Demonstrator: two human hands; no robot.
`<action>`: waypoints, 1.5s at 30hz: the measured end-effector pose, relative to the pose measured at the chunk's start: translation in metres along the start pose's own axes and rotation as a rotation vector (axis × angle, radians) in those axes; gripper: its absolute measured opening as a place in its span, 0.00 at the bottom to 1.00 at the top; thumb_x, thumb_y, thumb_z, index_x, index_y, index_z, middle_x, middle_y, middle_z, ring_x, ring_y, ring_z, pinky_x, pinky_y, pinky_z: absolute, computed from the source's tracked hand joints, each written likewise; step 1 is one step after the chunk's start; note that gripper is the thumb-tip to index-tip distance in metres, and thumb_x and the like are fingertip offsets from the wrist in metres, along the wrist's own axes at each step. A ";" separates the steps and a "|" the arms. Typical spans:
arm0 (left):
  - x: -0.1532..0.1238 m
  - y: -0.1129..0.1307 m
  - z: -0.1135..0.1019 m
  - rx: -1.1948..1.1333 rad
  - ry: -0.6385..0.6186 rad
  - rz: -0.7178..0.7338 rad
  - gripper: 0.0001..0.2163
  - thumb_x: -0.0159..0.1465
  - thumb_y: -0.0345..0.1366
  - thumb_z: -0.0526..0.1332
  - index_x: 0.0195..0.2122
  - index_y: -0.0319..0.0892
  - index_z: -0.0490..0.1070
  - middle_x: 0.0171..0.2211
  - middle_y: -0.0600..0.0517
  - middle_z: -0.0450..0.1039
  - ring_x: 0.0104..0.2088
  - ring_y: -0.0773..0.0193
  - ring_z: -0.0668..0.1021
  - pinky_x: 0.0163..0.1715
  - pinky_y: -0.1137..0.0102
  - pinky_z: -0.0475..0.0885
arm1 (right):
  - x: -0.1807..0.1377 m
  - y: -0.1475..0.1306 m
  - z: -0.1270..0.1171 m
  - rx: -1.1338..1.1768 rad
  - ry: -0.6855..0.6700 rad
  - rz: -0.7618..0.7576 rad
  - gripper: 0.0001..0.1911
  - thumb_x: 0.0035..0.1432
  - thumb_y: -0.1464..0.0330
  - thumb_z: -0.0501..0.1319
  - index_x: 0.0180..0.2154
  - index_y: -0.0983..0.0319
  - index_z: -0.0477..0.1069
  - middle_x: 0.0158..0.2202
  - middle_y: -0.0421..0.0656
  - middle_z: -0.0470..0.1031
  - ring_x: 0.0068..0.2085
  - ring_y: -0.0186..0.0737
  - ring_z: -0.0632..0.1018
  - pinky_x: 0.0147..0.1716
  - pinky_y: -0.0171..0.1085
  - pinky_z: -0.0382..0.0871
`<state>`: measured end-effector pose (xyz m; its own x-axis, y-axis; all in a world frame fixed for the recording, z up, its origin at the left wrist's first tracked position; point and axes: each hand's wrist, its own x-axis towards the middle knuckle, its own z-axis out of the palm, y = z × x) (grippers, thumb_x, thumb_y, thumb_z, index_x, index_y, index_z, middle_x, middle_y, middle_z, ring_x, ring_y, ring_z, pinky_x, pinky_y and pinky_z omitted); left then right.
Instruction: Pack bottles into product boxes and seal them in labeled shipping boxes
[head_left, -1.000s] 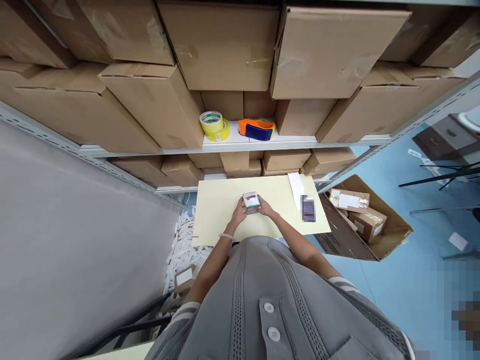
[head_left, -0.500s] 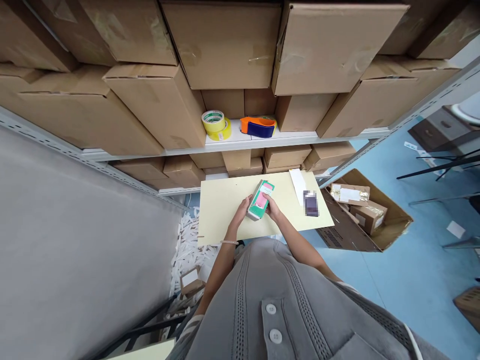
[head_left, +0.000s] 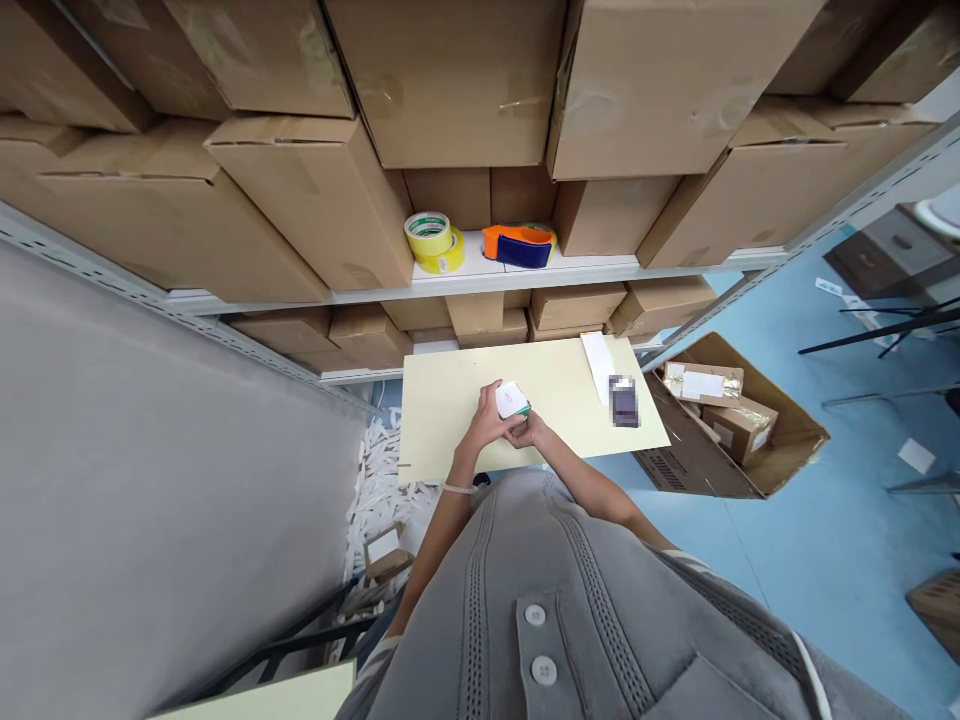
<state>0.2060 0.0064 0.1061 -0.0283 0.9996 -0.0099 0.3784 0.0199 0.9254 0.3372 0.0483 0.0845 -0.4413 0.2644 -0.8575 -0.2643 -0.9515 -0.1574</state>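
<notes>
Near edge of the table point(head_left: 439, 430): both forearms reach in over it, hands meet around one small box point(head_left: 512, 399), held a bit left of the table's middle

Left hand point(head_left: 486, 420): fingers wrapped round the box's left side, gripping

Right hand point(head_left: 528, 430): curled round the box's lower near-right part, looks gripping too; fingertips partly hidden, exact contact unreadable

Box: white end panel with small print faces up at the head cam, green strip along its right side; rest is behind the hands, can't tell if the lower end clears the table

Handling, my guess: thin printed card, so light, stiff at edges and corners, soft mid-panel, dents if squeezed; smooth, maybe a little slippery; contents not visible, so real weight and fragility stay open

Take hold: opposite long sides close to the edges, one palm under the lower end; thumbs off the white panel, may be a flap that creases

Farther: dark pixelated item point(head_left: 624, 402) near the table's right edge, white slip point(head_left: 597, 362) at the far edge by the far right corner

Beyond: shelf point(head_left: 450, 288), tape rolls point(head_left: 430, 245) and orange-and-blue tape dispenser point(head_left: 521, 247) near its front edge
</notes>
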 end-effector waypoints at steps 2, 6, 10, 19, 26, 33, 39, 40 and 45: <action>-0.004 -0.006 0.009 0.115 -0.007 -0.039 0.41 0.47 0.37 0.73 0.61 0.44 0.56 0.56 0.42 0.58 0.58 0.46 0.67 0.55 0.55 0.67 | 0.003 0.003 -0.006 0.003 0.038 -0.015 0.15 0.63 0.63 0.47 0.28 0.60 0.65 0.20 0.39 0.68 0.23 0.35 0.74 0.22 0.33 0.74; -0.011 -0.020 0.018 0.227 -0.001 -0.114 0.35 0.49 0.34 0.72 0.57 0.46 0.59 0.54 0.44 0.60 0.55 0.47 0.70 0.48 0.56 0.72 | 0.007 0.009 -0.015 -0.020 0.083 -0.016 0.15 0.62 0.62 0.46 0.28 0.60 0.65 0.20 0.40 0.69 0.21 0.35 0.73 0.23 0.35 0.75; -0.012 -0.026 0.020 0.228 0.016 -0.120 0.34 0.49 0.34 0.72 0.57 0.48 0.60 0.53 0.46 0.61 0.55 0.48 0.70 0.47 0.57 0.72 | 0.007 0.004 -0.025 -0.270 0.131 -0.055 0.17 0.61 0.61 0.47 0.33 0.63 0.69 0.24 0.48 0.73 0.25 0.43 0.76 0.24 0.42 0.77; 0.009 -0.006 0.018 0.178 0.022 -0.007 0.33 0.48 0.25 0.69 0.56 0.48 0.64 0.54 0.45 0.60 0.56 0.48 0.68 0.51 0.56 0.71 | -0.017 -0.020 -0.054 -0.856 0.202 -0.699 0.38 0.43 0.76 0.65 0.57 0.55 0.62 0.52 0.47 0.68 0.41 0.39 0.75 0.43 0.41 0.74; 0.017 0.015 0.023 0.342 -0.131 0.045 0.32 0.47 0.24 0.70 0.54 0.48 0.66 0.55 0.44 0.61 0.57 0.44 0.67 0.53 0.53 0.69 | -0.019 -0.012 -0.046 -1.259 0.296 -1.062 0.35 0.43 0.70 0.67 0.55 0.55 0.62 0.52 0.44 0.70 0.41 0.41 0.75 0.43 0.43 0.72; 0.017 0.018 0.021 0.222 -0.107 0.140 0.28 0.54 0.25 0.62 0.56 0.49 0.64 0.56 0.45 0.61 0.60 0.48 0.64 0.58 0.53 0.65 | -0.022 -0.009 -0.040 -1.190 0.387 -1.147 0.33 0.42 0.70 0.66 0.53 0.52 0.64 0.53 0.40 0.70 0.41 0.42 0.77 0.41 0.41 0.71; 0.019 0.002 0.026 0.075 0.007 0.122 0.25 0.56 0.23 0.57 0.55 0.47 0.65 0.57 0.44 0.61 0.62 0.52 0.63 0.62 0.54 0.59 | -0.009 -0.006 -0.028 -1.164 0.389 -1.133 0.32 0.44 0.69 0.67 0.53 0.52 0.63 0.54 0.42 0.70 0.40 0.42 0.78 0.41 0.41 0.71; 0.019 -0.002 0.027 0.031 0.045 0.103 0.24 0.57 0.24 0.57 0.55 0.46 0.65 0.57 0.44 0.62 0.61 0.52 0.64 0.62 0.54 0.59 | -0.007 -0.006 -0.028 -1.174 0.384 -1.118 0.33 0.44 0.69 0.67 0.53 0.52 0.63 0.53 0.41 0.70 0.40 0.42 0.78 0.41 0.41 0.71; 0.021 -0.019 0.021 -0.318 0.256 -0.081 0.17 0.66 0.40 0.53 0.55 0.44 0.63 0.53 0.43 0.70 0.54 0.56 0.74 0.57 0.55 0.68 | -0.003 -0.006 -0.028 -1.175 0.354 -1.080 0.34 0.43 0.70 0.69 0.52 0.50 0.62 0.53 0.40 0.70 0.40 0.41 0.78 0.43 0.42 0.71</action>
<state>0.2174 0.0277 0.0804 -0.2902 0.9565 -0.0303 0.0617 0.0503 0.9968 0.3636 0.0485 0.0740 -0.2442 0.9588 -0.1451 0.5311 0.0070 -0.8473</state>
